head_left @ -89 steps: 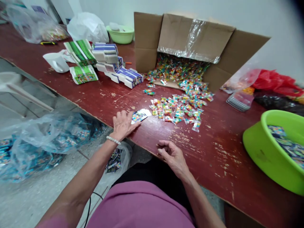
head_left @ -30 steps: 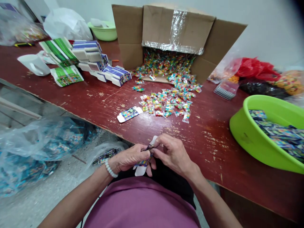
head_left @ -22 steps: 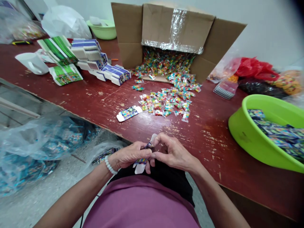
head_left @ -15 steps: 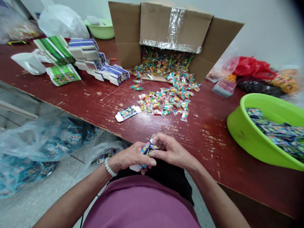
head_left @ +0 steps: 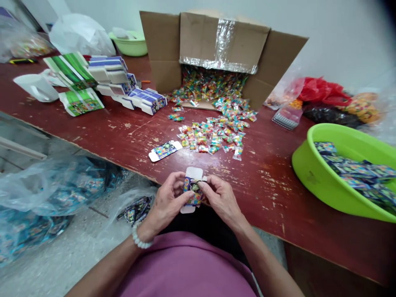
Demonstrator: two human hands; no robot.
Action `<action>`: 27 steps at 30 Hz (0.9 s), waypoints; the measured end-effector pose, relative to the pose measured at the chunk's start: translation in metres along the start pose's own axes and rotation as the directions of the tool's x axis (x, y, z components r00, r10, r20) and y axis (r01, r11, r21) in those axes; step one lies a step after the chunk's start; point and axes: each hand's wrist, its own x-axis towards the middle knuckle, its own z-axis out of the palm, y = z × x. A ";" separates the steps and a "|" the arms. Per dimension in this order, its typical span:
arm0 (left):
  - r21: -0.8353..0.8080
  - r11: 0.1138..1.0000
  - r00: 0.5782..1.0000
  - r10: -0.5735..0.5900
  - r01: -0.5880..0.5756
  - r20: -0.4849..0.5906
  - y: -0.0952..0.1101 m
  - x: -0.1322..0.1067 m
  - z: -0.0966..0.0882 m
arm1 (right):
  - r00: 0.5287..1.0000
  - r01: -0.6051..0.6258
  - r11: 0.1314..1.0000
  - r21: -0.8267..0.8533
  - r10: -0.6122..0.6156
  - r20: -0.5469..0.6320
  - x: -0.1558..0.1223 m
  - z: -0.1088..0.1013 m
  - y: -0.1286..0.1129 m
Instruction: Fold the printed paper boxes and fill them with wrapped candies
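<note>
Left hand (head_left: 168,199) and right hand (head_left: 223,202) are both raised over the lap, just off the table edge. Fingers of both are curled and grasping a small blue-and-yellow printed card carton (head_left: 192,190) between them, white flaps sticking out top and bottom. White beaded bracelet (head_left: 139,241) on left wrist. Clear plastic bag of printed packets (head_left: 136,208) sits below, left of the hands. Next, on the worn dark-red wooden table (head_left: 266,214): a flat printed carton (head_left: 164,151), a loose heap of cellophane-wrapped sweets (head_left: 213,138) and, right, a lime-green plastic basin (head_left: 321,165) of printed packets. Farthest — stacked blue-and-white cartons (head_left: 148,101) and an open brown cardboard box (head_left: 221,41) spilling sweets.
</note>
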 end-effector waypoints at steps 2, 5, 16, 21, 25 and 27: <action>-0.016 0.999 0.996 0.047 -0.049 -0.078 -0.003 -0.005 0.004 | 0.999 -0.013 0.991 0.135 0.017 -0.034 -0.002 0.006 0.003; 0.026 0.992 0.983 0.123 -0.121 -0.134 -0.007 -0.010 0.008 | 0.992 0.020 0.958 0.287 0.017 -0.128 -0.006 0.019 0.010; 0.134 0.989 0.993 0.038 -0.053 0.116 0.003 -0.005 -0.007 | 0.997 -0.078 0.961 0.265 0.075 0.021 -0.006 0.008 0.013; 0.214 0.966 0.986 0.121 -0.144 0.117 0.002 -0.003 -0.007 | 0.981 -0.125 0.854 0.505 0.184 -0.068 -0.001 0.012 0.009; 0.175 0.974 0.988 0.128 -0.142 0.090 0.002 -0.002 -0.005 | 0.980 -0.177 0.828 0.532 0.195 0.023 0.002 0.012 0.011; 0.046 0.995 0.996 0.086 -0.088 0.036 0.003 -0.003 -0.003 | 0.979 -0.199 0.844 0.497 0.193 0.065 0.003 0.010 0.011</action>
